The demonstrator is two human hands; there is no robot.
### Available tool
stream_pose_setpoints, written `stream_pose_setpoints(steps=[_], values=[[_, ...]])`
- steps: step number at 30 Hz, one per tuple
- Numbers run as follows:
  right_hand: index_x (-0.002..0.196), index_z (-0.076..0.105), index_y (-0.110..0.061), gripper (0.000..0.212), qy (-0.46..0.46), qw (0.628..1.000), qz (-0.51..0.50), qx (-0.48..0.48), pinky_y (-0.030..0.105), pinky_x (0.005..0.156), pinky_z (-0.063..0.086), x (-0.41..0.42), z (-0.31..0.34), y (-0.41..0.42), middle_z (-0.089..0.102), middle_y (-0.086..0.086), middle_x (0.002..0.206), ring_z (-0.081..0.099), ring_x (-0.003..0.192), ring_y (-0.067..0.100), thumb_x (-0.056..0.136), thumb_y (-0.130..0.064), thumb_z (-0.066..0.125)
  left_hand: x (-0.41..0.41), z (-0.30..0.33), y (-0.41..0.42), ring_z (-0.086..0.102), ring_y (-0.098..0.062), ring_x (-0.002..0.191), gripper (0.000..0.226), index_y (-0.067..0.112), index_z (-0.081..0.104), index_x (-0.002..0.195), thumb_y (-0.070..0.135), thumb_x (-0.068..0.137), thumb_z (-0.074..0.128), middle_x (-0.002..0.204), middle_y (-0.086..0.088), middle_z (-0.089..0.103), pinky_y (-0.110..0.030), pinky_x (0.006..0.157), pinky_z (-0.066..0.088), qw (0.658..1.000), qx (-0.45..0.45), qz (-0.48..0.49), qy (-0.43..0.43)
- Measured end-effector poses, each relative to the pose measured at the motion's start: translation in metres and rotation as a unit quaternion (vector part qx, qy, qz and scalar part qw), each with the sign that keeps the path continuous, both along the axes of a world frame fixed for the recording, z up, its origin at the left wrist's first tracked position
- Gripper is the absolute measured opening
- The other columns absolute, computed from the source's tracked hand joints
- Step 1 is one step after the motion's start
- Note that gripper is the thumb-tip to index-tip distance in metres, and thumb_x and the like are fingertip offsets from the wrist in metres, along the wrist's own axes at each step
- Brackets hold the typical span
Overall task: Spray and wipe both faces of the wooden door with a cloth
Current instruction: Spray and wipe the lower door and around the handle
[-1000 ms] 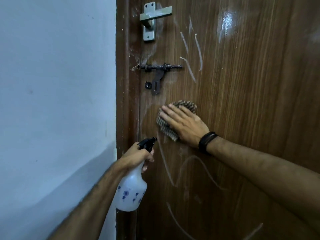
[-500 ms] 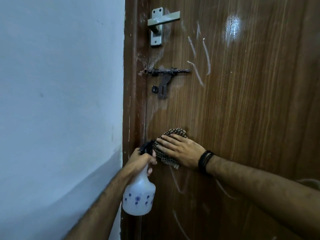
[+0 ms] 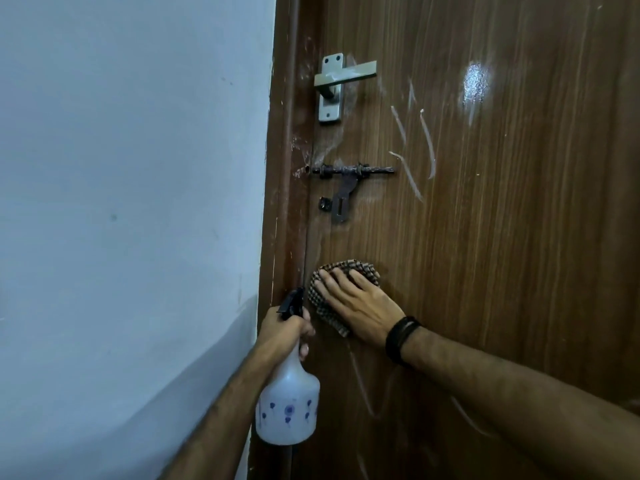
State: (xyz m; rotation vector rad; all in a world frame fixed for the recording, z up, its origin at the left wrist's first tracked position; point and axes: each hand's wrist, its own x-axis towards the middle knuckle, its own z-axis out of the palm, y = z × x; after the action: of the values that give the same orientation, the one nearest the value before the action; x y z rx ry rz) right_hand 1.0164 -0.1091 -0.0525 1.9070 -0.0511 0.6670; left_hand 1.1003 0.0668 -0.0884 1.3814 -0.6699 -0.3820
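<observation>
Nearest the camera, the left hand [image 3: 282,332] curls round the neck of a spray bottle [image 3: 287,408], fingers wrapped below the black trigger head [image 3: 292,302]. The bottle hangs under that grip — a translucent white body with small blue flower prints — and its nozzle points up toward the door's edge.

Just to the right of that grip and a little higher, the right hand [image 3: 360,306] lies flat with its fingers straight and slightly spread, pressing a checked cloth [image 3: 320,299] against the wooden door [image 3: 519,237]. The cloth shows above the fingertips and along the hand's left side, bunched under the palm; its left edge sits close to the trigger head, though whether they touch cannot be told. A black wristband [image 3: 401,339] circles the right wrist.

Pale curved streaks [image 3: 363,386] run over the door face below the pressing hand. Above the cloth sits a dark sliding bolt [image 3: 349,171] with its hasp hanging down, and higher still a metal lever handle [image 3: 341,79] on its plate. More white streaks [image 3: 412,147] mark the wood to the right of the bolt — beyond them a bright glare spot [image 3: 476,83] shines on the surface.

Left of the bottle grip, the brown door frame [image 3: 287,168] meets a pale wall [image 3: 131,202].
</observation>
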Motion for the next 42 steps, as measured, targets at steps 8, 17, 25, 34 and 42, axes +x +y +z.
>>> stream_pose_setpoints(steps=[8, 17, 25, 34, 42], values=[[0.136, 0.053, -0.007, 0.064, -0.172, 0.982, 0.064, 0.042, 0.042, 0.080, 0.041, -0.015, 0.063, 0.011, 0.055, 0.010, 0.112, 0.049, 0.096, 0.029, 0.078, -0.029, 0.066, -0.004, 0.049, 0.000, 0.053, -0.018, 0.046, 0.013, 0.011, 0.060, 0.085, -0.002, 0.083, 0.060, 0.067, -0.006, 0.058, -0.027, 0.047, 0.044, 0.998, -0.004, -0.026, -0.048], [0.133, 0.057, -0.006, 0.054, -0.049, 0.993, 0.103, -0.018, 0.036, 0.078, 0.048, 0.007, 0.051, 0.012, 0.056, 0.007, 0.114, 0.051, 0.096, 0.024, 0.084, -0.029, 0.053, 0.008, 0.044, -0.012, 0.057, -0.016, 0.051, 0.014, 0.008, 0.065, 0.097, 0.002, 0.086, 0.060, 0.063, 0.000, 0.064, -0.030, 0.051, 0.047, 0.999, 0.000, -0.014, -0.040], [0.134, 0.056, -0.001, 0.050, -0.167, 0.979, 0.105, 0.054, 0.035, 0.071, 0.047, 0.047, 0.074, 0.028, 0.048, 0.010, 0.113, 0.045, 0.091, 0.025, 0.086, -0.016, 0.058, 0.020, 0.033, 0.001, 0.056, -0.017, 0.051, 0.012, 0.008, 0.063, 0.094, 0.002, 0.084, 0.059, 0.068, -0.005, 0.060, -0.031, 0.054, 0.049, 0.999, 0.024, 0.011, -0.045], [0.115, 0.072, -0.018, 0.040, 0.021, 0.992, 0.128, 0.010, 0.029, 0.070, 0.050, 0.023, -0.002, 0.023, 0.064, 0.001, 0.109, 0.058, 0.088, 0.017, 0.079, -0.027, 0.057, 0.019, 0.026, 0.007, 0.055, -0.018, 0.050, 0.009, 0.007, 0.064, 0.091, 0.002, 0.086, 0.059, 0.056, -0.004, 0.058, -0.030, 0.051, 0.048, 0.998, 0.046, 0.010, -0.050], [0.137, 0.051, -0.001, 0.053, -0.168, 0.976, 0.090, 0.108, 0.040, 0.078, 0.045, 0.044, 0.083, 0.033, 0.055, 0.011, 0.115, 0.049, 0.096, 0.029, 0.086, -0.013, 0.044, 0.024, 0.021, 0.014, 0.054, -0.018, 0.050, 0.010, 0.007, 0.063, 0.087, 0.000, 0.085, 0.056, 0.070, -0.010, 0.057, -0.028, 0.049, 0.046, 0.997, 0.056, 0.013, -0.049]])
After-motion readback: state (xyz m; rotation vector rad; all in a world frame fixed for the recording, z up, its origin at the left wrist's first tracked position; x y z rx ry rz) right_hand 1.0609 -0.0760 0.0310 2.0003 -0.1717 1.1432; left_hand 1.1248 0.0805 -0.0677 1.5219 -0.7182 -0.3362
